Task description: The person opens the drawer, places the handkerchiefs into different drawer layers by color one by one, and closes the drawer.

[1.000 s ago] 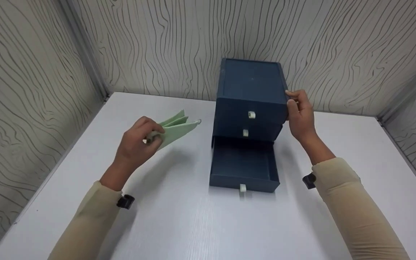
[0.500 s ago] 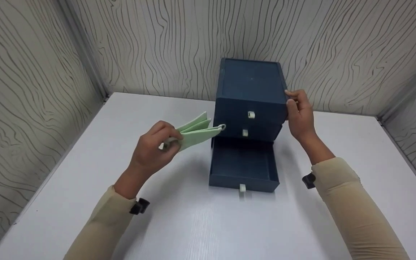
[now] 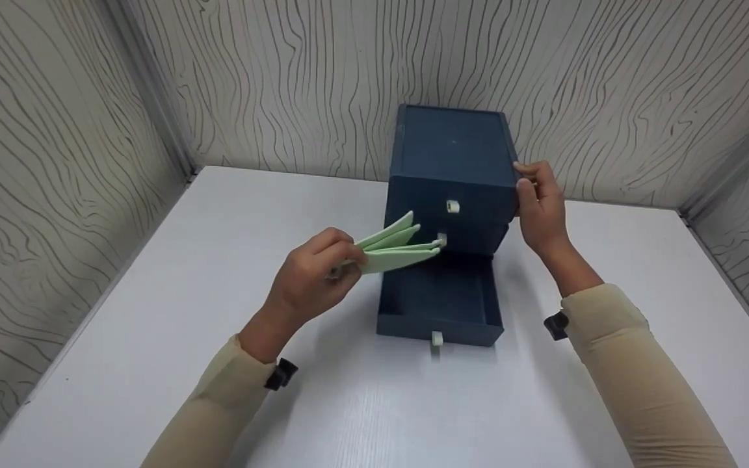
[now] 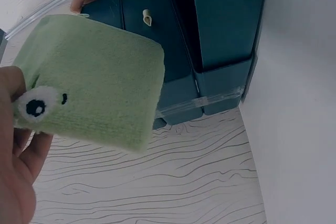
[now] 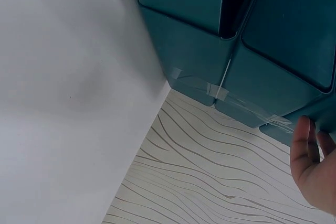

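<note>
A folded light-green towel [image 3: 400,261] hangs in the air, its near end pinched between the thumb and fingers of my left hand [image 3: 313,279]. The left wrist view shows an embroidered eye on the towel [image 4: 105,72] and a small loop at its edge. Its far end is over the back part of the pulled-out bottom drawer [image 3: 436,296] of a dark blue drawer unit [image 3: 452,146]. My right hand [image 3: 543,214] rests against the unit's upper right side near the front corner. In the right wrist view the fingers of the right hand [image 5: 315,171] look fairly straight.
The two upper drawers are pushed in, each with a small pale pull tab [image 3: 453,207]. Clear tape [image 5: 218,92] runs along the unit's side. A white table [image 3: 186,279] carries the unit, which stands near a wood-grain patterned wall [image 3: 296,84].
My left hand has carried the towel rightward and slightly nearer, from beside the drawer unit to over the bottom drawer. The right hand and the unit have stayed in place.
</note>
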Demonstrator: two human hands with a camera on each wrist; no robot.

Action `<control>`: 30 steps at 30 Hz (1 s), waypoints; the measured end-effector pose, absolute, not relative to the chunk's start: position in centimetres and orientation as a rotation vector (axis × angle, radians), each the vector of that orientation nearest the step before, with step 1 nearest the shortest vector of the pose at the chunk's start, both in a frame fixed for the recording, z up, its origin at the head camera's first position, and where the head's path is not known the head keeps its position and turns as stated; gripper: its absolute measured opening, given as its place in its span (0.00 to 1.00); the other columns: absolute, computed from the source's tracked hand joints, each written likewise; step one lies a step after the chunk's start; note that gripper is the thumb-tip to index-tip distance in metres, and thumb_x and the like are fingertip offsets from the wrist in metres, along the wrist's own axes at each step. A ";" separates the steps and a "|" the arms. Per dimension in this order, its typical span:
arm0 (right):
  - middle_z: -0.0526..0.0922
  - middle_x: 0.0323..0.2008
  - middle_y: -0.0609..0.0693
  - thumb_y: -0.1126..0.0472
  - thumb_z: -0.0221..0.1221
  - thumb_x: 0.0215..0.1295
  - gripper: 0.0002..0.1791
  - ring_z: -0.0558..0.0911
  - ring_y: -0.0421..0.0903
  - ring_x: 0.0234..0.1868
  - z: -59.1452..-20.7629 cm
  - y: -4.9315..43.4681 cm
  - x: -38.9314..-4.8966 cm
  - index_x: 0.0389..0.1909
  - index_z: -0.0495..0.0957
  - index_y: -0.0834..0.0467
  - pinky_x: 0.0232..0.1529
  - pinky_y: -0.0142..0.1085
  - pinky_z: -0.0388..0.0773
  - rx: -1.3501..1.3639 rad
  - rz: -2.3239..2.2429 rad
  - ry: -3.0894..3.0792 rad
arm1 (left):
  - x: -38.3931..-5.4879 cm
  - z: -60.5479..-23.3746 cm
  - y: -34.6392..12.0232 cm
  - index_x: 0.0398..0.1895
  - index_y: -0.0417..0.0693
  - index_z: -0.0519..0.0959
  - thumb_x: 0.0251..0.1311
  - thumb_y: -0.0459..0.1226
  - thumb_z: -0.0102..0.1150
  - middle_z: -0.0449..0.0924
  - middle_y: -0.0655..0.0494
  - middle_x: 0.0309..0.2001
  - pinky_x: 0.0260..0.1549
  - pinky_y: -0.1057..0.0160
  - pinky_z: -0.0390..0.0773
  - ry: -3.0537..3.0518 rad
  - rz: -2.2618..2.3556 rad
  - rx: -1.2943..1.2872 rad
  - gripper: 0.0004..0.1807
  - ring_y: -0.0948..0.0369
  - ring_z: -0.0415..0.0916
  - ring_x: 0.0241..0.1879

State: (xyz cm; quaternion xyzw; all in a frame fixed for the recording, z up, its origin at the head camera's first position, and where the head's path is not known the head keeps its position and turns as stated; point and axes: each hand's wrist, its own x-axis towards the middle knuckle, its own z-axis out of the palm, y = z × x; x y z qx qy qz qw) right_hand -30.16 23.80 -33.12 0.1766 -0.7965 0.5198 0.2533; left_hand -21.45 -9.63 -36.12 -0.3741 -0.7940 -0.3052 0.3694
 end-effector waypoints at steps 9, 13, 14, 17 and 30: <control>0.70 0.20 0.42 0.62 0.42 0.72 0.18 0.70 0.37 0.19 -33.1 23.9 -30.1 0.53 0.69 0.71 0.24 0.27 0.71 0.456 1.407 -2.176 | -21.5 -36.7 -6.9 0.31 0.46 0.78 0.48 0.26 0.66 0.77 0.54 0.33 0.31 0.73 0.80 -1.982 -0.760 -1.027 0.10 0.63 0.78 0.32; 0.71 0.23 0.42 0.61 0.42 0.72 0.19 0.70 0.38 0.20 -33.1 23.8 -30.0 0.53 0.70 0.71 0.24 0.27 0.71 0.438 1.394 -2.192 | -21.6 -36.7 -5.8 0.30 0.48 0.79 0.49 0.27 0.66 0.78 0.56 0.33 0.31 0.72 0.80 -1.972 -0.732 -1.027 0.09 0.64 0.79 0.31; 0.71 0.24 0.41 0.61 0.42 0.72 0.19 0.70 0.38 0.20 -33.0 23.8 -29.9 0.53 0.70 0.71 0.25 0.27 0.71 0.436 1.394 -2.194 | -21.7 -36.7 -5.6 0.30 0.49 0.79 0.49 0.28 0.66 0.78 0.56 0.33 0.31 0.72 0.80 -1.970 -0.724 -1.021 0.09 0.64 0.79 0.31; 0.70 0.25 0.41 0.61 0.42 0.72 0.19 0.70 0.39 0.21 -33.0 23.8 -29.9 0.54 0.70 0.70 0.25 0.28 0.71 0.433 1.397 -2.197 | -22.0 -36.8 -5.0 0.30 0.50 0.79 0.50 0.29 0.65 0.78 0.57 0.32 0.31 0.72 0.81 -1.973 -0.698 -1.001 0.08 0.65 0.79 0.31; 0.70 0.24 0.41 0.61 0.42 0.73 0.19 0.68 0.36 0.21 -33.1 23.7 -29.8 0.54 0.70 0.69 0.25 0.25 0.69 0.414 1.375 -2.202 | -22.7 -37.5 -3.7 0.33 0.49 0.79 0.52 0.29 0.64 0.77 0.57 0.35 0.32 0.74 0.79 -2.064 -0.820 -0.985 0.07 0.66 0.79 0.33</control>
